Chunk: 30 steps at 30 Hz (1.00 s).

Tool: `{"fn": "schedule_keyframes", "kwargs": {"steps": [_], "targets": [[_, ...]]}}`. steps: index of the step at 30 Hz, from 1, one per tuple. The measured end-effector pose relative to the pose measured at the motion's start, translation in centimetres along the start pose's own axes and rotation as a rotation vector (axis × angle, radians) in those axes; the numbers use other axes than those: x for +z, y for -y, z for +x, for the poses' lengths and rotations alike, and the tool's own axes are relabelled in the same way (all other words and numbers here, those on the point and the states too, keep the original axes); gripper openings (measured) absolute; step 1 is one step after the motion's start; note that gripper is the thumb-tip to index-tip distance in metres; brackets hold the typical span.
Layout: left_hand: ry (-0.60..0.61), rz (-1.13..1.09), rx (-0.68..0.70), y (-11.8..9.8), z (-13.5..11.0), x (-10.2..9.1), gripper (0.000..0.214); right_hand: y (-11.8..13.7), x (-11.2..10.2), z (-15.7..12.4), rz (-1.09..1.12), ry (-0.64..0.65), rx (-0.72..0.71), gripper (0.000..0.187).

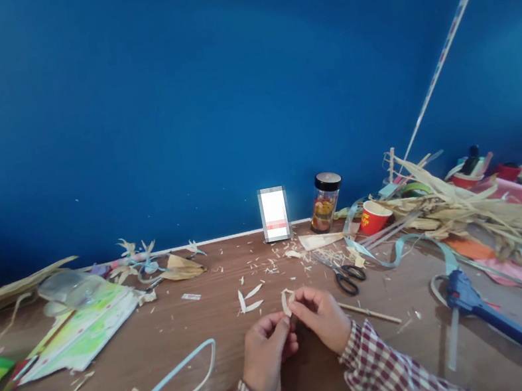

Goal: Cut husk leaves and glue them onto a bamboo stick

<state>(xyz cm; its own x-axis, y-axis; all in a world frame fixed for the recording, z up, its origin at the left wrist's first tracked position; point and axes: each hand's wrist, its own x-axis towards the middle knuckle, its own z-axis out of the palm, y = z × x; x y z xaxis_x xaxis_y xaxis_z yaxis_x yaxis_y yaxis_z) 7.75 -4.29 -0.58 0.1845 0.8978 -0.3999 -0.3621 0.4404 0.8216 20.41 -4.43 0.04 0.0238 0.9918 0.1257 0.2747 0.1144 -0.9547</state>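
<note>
Left hand (271, 350) and right hand (324, 319), checked sleeves (389, 365) behind them, meet by the middle of the tabletop's (173, 329) near edge. Thumb and fingers of each pinched together on one small pale sliver (285, 303), its place being between the two sets of fingertips. Dry husks (448, 199) heaped toward the far right corner. Blue glue gun (488, 314) by the right edge, toward the near corner. Dark-lidded jar (326, 203) at the far edge; red cup (374, 218) just right of it. Black-handled scissors (348, 276) and thin stick (370, 313) farther in from that edge. Three loose slivers (242, 301) beyond the left hand; tiny shavings (271, 270) scattered toward the far edge.
</note>
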Motion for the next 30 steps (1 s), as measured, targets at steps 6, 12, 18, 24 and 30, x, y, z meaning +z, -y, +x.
{"fn": "schedule_keyframes", "kwargs": {"steps": [6,12,18,24,30], "targets": [[0.001,0.027,0.014,0.01,-0.07,0.16,0.029,-0.35,-0.05,-0.06,-0.027,0.032,0.019,0.024],[0.006,0.054,0.006,0.02,-0.08,0.22,0.031,-0.47,0.01,-0.05,-0.048,0.026,0.004,0.023],[0.011,0.057,0.011,0.21,-0.01,0.03,0.031,-0.54,0.00,-0.06,-0.059,0.019,0.005,0.023],[0.008,0.059,0.024,0.12,-0.02,0.04,0.032,-0.27,-0.02,0.03,-0.030,0.021,0.001,0.023],[0.003,0.054,0.054,0.73,0.41,-0.22,0.031,-0.23,0.05,-0.02,-0.029,0.067,-0.011,0.020]]}}
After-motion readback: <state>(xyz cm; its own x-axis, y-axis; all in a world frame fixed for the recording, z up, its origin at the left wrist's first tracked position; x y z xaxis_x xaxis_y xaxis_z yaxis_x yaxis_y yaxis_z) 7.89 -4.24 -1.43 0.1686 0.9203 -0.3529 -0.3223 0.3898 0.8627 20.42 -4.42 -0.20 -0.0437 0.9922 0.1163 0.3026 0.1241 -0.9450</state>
